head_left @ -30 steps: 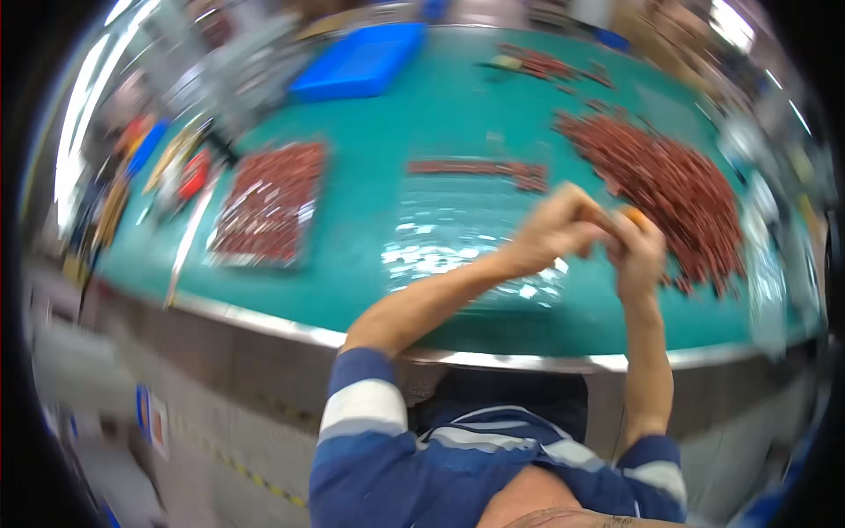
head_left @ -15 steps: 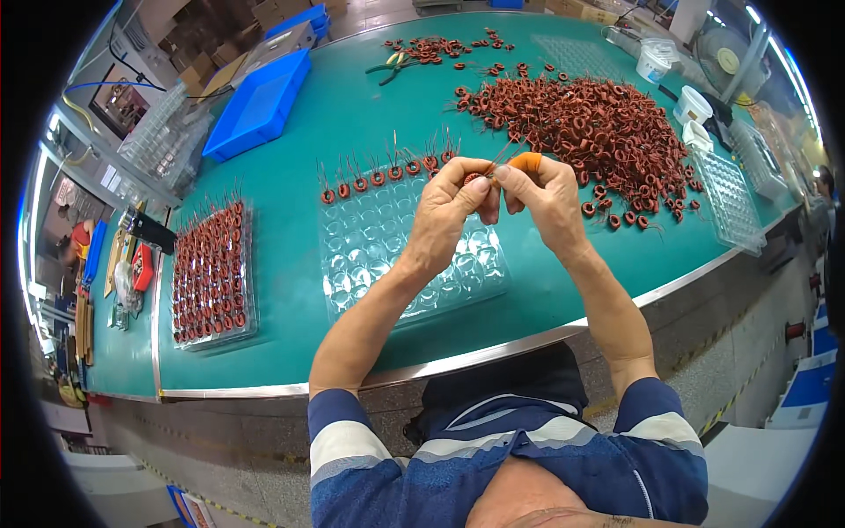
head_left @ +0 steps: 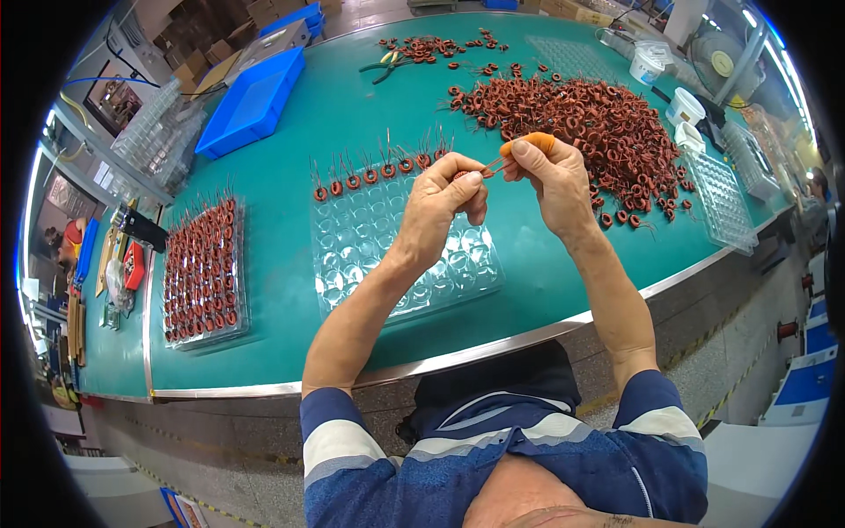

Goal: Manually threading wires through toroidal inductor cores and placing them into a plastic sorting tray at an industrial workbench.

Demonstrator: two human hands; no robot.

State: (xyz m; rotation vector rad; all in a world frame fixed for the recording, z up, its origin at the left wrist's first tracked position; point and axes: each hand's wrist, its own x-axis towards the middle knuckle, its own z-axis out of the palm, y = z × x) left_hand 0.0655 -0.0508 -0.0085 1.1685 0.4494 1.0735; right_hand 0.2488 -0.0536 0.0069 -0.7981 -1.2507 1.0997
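Note:
My left hand [head_left: 433,207] is closed around a small red-brown wire-wound ring coil [head_left: 461,175], mostly hidden by the fingers. The coil's wire leads [head_left: 495,165] stretch to the right, pinched between thumb and fingers of my right hand [head_left: 558,185]. One finger of that hand wears an orange finger cover [head_left: 539,141]. Both hands are above the right side of a clear plastic tray [head_left: 370,242] with round pockets. Along its far edge stands a row of similar coils [head_left: 371,177], their leads pointing up.
A big heap of loose coils [head_left: 581,114] lies beyond my right hand. At left stands a filled coil tray [head_left: 204,277]. Farther off are a blue bin [head_left: 255,106], cutting pliers [head_left: 385,66] and a smaller coil pile [head_left: 427,48]. Another clear tray [head_left: 722,202] lies at right.
My right hand has moved right, away from the left, and the leads now span the gap between them. The left hand still grips the coil.

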